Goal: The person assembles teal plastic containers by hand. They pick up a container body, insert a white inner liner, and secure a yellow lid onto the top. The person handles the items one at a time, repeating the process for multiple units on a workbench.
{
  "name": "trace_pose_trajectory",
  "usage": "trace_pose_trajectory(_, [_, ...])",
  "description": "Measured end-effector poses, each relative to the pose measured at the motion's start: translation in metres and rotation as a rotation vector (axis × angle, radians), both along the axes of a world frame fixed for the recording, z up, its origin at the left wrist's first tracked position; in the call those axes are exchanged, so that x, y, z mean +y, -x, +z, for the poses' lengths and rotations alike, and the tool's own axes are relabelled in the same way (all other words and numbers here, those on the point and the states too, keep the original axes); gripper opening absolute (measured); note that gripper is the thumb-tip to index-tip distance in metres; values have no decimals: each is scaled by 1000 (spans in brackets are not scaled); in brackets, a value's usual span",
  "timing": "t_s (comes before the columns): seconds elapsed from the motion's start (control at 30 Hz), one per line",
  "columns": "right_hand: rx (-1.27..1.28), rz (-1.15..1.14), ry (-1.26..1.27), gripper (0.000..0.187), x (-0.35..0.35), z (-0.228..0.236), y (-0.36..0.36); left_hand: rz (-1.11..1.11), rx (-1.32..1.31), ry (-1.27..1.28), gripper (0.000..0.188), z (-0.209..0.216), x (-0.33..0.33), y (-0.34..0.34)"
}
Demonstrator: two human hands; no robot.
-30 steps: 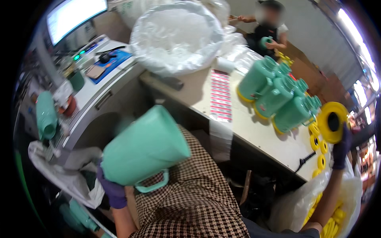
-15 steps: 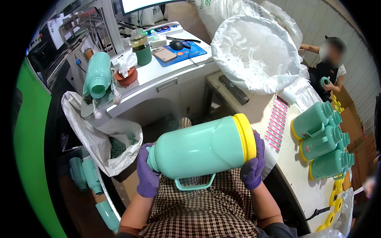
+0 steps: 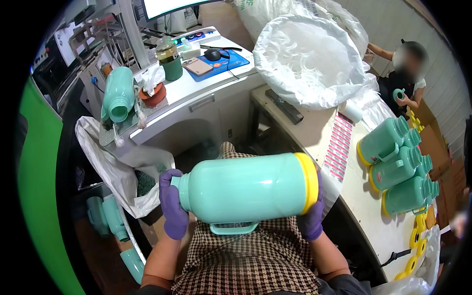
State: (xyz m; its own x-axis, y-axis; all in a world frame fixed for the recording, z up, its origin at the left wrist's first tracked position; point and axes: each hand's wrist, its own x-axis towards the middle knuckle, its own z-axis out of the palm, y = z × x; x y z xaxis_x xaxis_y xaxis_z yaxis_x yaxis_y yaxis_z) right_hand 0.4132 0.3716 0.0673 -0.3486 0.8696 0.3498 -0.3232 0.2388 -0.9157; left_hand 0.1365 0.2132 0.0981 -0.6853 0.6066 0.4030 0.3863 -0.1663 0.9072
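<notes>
A mint-green thermos flask (image 3: pixel 246 187) with a yellow base ring lies sideways above my lap, held between my two gloved hands. My left hand (image 3: pixel 173 204), in a purple glove, grips its narrow neck end. At the yellow base, my right hand (image 3: pixel 312 211) is closed around the rim, with most of its fingers hidden behind the flask. The flask's handle (image 3: pixel 234 228) hangs on the side toward me. Several matching flasks (image 3: pixel 405 196) with yellow bases lean together on the bench to the right.
A large white sack (image 3: pixel 309 64) of clear plastic rings stands beyond the flask. On the white desk (image 3: pixel 196 98) are another green flask (image 3: pixel 119 93), a jar, a phone and a mouse. An open white sack (image 3: pixel 105 172) sits at left. A co-worker (image 3: pixel 405 78) holds a green part at right.
My hands have turned the flask about its length, so its handle sits lower and shows less. The neck end has shifted slightly left. The whole view has moved a little.
</notes>
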Motion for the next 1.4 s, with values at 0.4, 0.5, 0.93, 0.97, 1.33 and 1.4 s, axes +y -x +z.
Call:
trace_pose_trajectory(0.4, [472, 453, 362, 87, 14, 20, -4, -124, 180, -40, 31, 16, 0, -13])
trace_pose_trajectory(0.5, [234, 468, 279, 82, 24, 10, -20, -196, 237, -44, 30, 26, 3, -20])
trace_pose_trajectory(0.93, [-735, -913, -1029, 48, -27, 17, -110, -892, -492, 518, 42, 105, 108, -137])
trace_pose_trajectory(0.97, [-666, -954, -937, 39, -25, 35, -122, -1158, -513, 408, 51, 105, 108, -148])
trace_pose_trajectory(1.33, [-609, -1518, -492, 52, 37, -35, -345, -947, -578, 496, 30, 7, 93, -139])
trace_pose_trajectory(1.4, [-592, -1552, -429, 51, 59, -47, -377, -861, -600, 434, 27, -13, 83, -122])
